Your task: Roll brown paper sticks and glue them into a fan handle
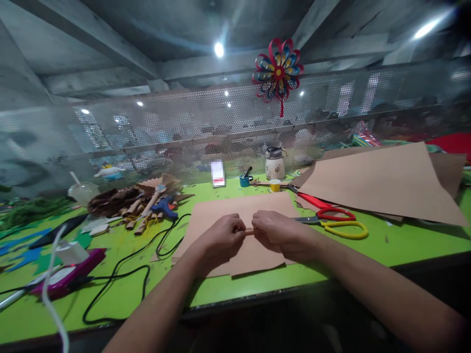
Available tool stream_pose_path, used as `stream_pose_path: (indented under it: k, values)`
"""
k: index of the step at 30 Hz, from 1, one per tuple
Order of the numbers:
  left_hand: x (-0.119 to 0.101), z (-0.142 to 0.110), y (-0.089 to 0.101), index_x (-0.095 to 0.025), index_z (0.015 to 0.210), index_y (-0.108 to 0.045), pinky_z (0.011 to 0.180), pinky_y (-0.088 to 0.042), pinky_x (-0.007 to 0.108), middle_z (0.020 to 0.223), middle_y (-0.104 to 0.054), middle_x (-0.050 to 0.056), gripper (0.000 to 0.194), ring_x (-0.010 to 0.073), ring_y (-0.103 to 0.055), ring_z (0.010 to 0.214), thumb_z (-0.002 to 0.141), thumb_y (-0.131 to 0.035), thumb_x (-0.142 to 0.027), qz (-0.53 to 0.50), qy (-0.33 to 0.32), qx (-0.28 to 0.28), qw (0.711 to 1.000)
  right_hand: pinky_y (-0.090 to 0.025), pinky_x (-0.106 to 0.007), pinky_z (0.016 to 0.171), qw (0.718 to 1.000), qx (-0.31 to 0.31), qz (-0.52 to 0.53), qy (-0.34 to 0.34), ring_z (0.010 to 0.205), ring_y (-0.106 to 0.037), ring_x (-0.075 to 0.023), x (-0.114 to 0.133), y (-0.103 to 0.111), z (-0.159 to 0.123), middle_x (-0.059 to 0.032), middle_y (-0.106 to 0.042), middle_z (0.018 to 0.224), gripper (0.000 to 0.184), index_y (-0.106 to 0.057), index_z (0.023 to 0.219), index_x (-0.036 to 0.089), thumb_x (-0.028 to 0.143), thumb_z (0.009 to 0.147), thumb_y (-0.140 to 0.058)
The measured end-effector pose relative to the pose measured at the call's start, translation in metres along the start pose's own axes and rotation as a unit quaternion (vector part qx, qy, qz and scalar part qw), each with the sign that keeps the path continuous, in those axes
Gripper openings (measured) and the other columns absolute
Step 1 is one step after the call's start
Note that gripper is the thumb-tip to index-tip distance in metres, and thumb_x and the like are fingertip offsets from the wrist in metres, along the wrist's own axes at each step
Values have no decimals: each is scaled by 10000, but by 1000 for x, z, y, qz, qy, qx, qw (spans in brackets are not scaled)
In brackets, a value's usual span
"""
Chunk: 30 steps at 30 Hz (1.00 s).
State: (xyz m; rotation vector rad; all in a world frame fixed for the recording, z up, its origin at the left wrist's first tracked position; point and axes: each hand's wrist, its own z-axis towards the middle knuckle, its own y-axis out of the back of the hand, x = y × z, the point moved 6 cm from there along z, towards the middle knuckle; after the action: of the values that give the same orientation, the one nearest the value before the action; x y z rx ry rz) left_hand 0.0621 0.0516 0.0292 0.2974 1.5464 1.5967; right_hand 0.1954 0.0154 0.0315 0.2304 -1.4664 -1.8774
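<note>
Right now I have both hands close together over the bench (206,293), fingers pinched narrow. My left hand (222,233) and my right hand (272,228) hold a small, thin brown strip (249,232) between them, one at each end; my fingers cover its ends, so I can't tell its full length. The strip sits above a flat stack of brown paper (217,208), near its front edge, and my forearms come in from either side.

Just beyond my right hand lie scissors (346,237) with a yellow loop, beside a red handle (342,210). Further right, a large brown sheet (382,181) spreads over the bench. Behind the stack stand a yellow spool (274,187), a blue cup-like thing (244,181) and a lidded bottle (275,169). On my left, a black cord (114,271) loops near a blue glue gun (166,209) and a purple power strip (91,260).
</note>
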Motion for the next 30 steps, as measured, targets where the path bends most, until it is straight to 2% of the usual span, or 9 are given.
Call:
stream_pose_path:
  k: [4, 6, 10, 13, 17, 21, 24, 26, 30]
  values:
    - [7, 7, 5, -155, 723, -604, 584, -347, 253, 699, -597, 22, 379, 136, -479, 620, 915, -376, -388, -29, 35, 4, 999, -357, -277, 630, 993, 4, -89, 81, 755, -490, -164, 6, -11, 13, -90, -596, 880, 114, -582, 867, 124, 53, 842, -497]
    - [10, 9, 7, -148, 697, -580, 600, -348, 260, 674, -583, 22, 421, 136, -457, 613, 917, -338, -412, -39, 44, 18, 998, -380, -297, 665, 984, -17, -128, 120, 794, -485, -185, 10, -15, 18, -106, -599, 888, 125, -591, 902, 110, 45, 861, -492]
    - [14, 8, 11, -147, 669, -539, 585, -343, 259, 664, -545, 13, 374, 137, -432, 617, 876, -393, -422, -81, 61, 72, 992, -369, -330, 663, 961, -80, -197, 175, 788, -443, -210, 19, -16, 21, -111, -573, 831, 132, -593, 853, 108, 63, 891, -475]
    - [12, 1, 16, -135, 721, -575, 613, -369, 265, 717, -577, 27, 359, 146, -454, 646, 864, -431, -430, -118, 72, 100, 985, -343, -345, 661, 950, -113, -220, 193, 776, -409, -217, 25, -10, 18, -112, -556, 819, 153, -588, 812, 121, 60, 877, -463]
    - [8, -3, 15, -123, 877, -634, 729, -420, 291, 893, -650, 73, 399, 184, -531, 780, 896, -400, -445, -161, 65, 116, 978, -320, -359, 670, 954, -116, -203, 190, 775, -375, -220, 30, 0, 14, -117, -534, 828, 65, -580, 801, 129, 113, 796, -517]
    - [15, 0, 10, -123, 899, -630, 780, -426, 303, 945, -660, 84, 400, 198, -538, 834, 906, -394, -446, -144, 43, 100, 983, -313, -363, 680, 956, -110, -200, 182, 784, -366, -222, 28, 0, 14, -116, -525, 838, 119, -586, 823, 120, 162, 712, -571]
    - [19, 1, 8, -129, 871, -622, 746, -422, 286, 893, -643, 62, 410, 181, -520, 791, 910, -397, -470, -145, 38, 96, 984, -325, -351, 681, 960, -117, -191, 168, 791, -374, -216, 21, -4, 18, -112, -533, 844, 58, -589, 807, 122, 141, 761, -557]
    - [18, 0, 7, -136, 819, -607, 717, -414, 271, 836, -619, 42, 405, 166, -502, 753, 901, -419, -485, -159, 45, 99, 981, -344, -339, 692, 967, -124, -160, 153, 807, -394, -210, 13, -6, 21, -102, -543, 841, 92, -594, 791, 129, 96, 822, -513]
    - [14, -1, 8, -151, 804, -611, 690, -402, 254, 789, -597, 25, 416, 155, -490, 725, 884, -436, -519, -171, 67, 102, 978, -404, -322, 747, 984, -118, -18, 133, 901, -453, -201, 2, 1, 18, -100, -565, 939, 92, -620, 890, 139, 105, 849, -545]
